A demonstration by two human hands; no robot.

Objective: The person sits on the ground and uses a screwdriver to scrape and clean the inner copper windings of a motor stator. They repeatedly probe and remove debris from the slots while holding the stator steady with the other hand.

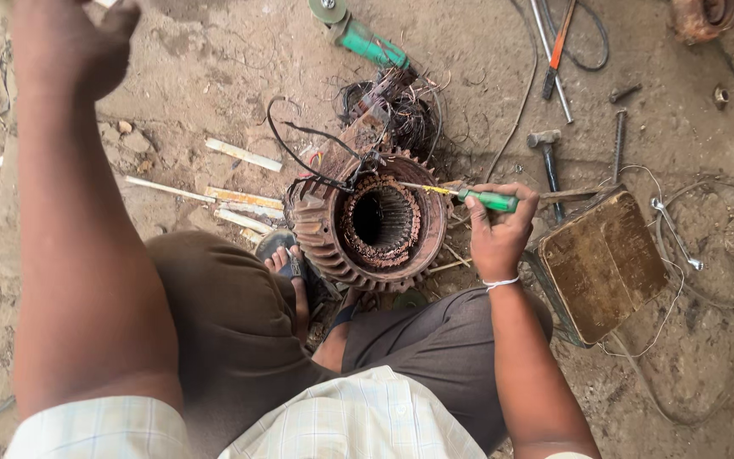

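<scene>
Our right hand [496, 234] pinches the green-handled screwdriver [469, 196] over the rusty finned iron motor stator [375, 223] on the dirt floor between our knees; we judge it heavy, rigid, best gripped by its fins, while our raised left hand [74, 38] shows blurred fingers we cannot tell.

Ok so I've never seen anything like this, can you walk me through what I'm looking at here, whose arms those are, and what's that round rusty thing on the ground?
This is one picture from a camera worn on a person's head, looking down, so the arms are the person's own. They sit low on a dirt floor. The round rusty thing is an electric motor housing, ribbed outside, with copper windings inside and loose wires spilling behind it. The right hand holds a green-handled screwdriver, its tip at the housing's rim. The left hand is raised near the camera; what it holds, if anything, is unclear. Around lie a green angle grinder, a hammer, a flat rusty metal box and thin wooden strips.
</scene>
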